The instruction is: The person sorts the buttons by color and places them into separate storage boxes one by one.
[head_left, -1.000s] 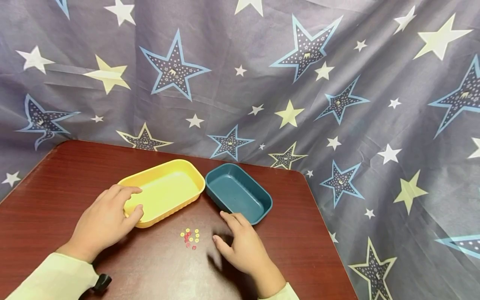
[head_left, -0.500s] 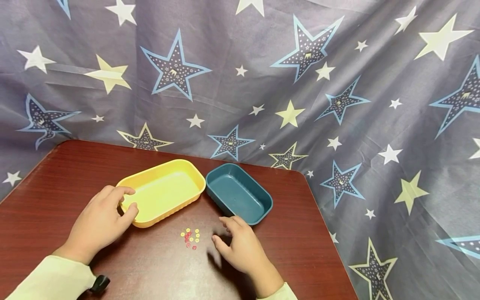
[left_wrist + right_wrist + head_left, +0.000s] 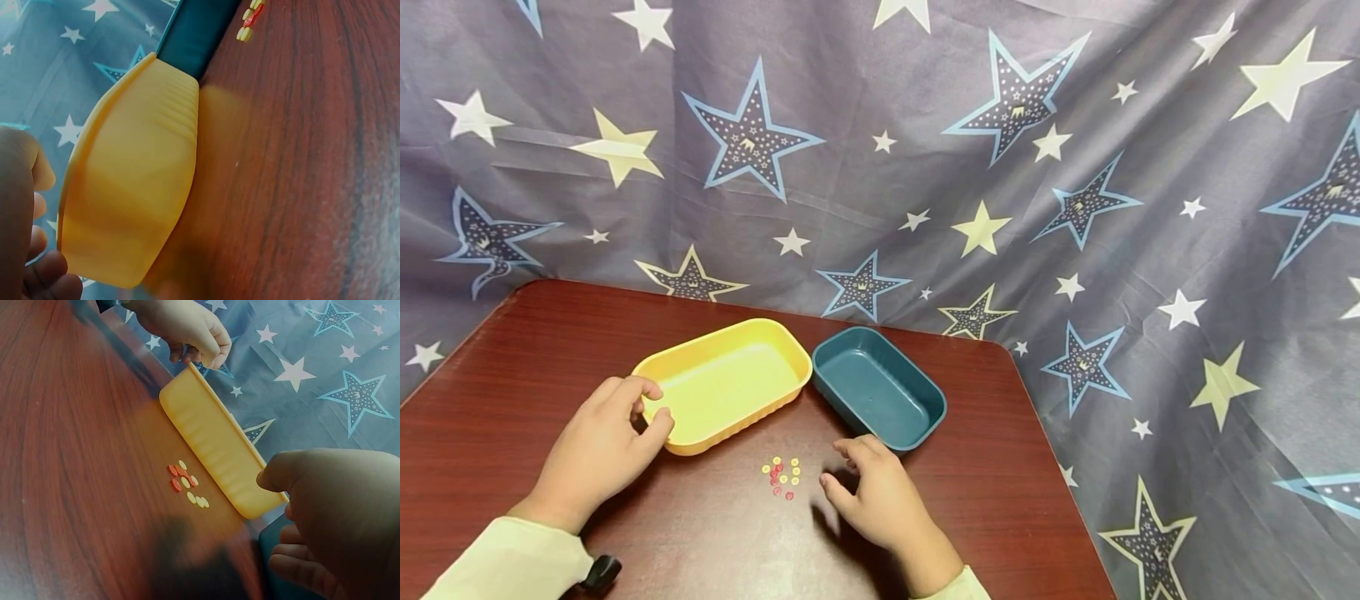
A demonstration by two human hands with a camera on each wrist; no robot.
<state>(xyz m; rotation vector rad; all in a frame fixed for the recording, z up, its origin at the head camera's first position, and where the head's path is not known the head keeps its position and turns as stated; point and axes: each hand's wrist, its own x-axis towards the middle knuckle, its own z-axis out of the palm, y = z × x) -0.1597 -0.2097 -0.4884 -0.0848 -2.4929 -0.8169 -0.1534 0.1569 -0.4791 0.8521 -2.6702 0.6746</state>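
Observation:
A yellow plastic tray (image 3: 733,392) lies on the table, its right end close against a dark teal tray (image 3: 872,387). My left hand (image 3: 597,446) is at the yellow tray's left end, fingers loosely bent and fingertips right at the rim. In the left wrist view the tray's side wall (image 3: 131,169) stands beside these fingers. Below the teal tray's near corner, my right hand (image 3: 883,500) hovers over the table with relaxed fingers, thumb apart, nothing between them. Several small red and yellow button-like discs (image 3: 795,472) are scattered in front of the trays, left of my right hand.
The reddish-brown wooden table (image 3: 715,533) ends at the back and right against a grey curtain (image 3: 850,192) printed with stars. A black strap piece (image 3: 601,573) shows at my left sleeve (image 3: 512,558).
My left hand has drawn back to the left, from over the yellow tray to its end rim. The right hand has shifted slightly down and left, away from the teal tray. The discs stay put.

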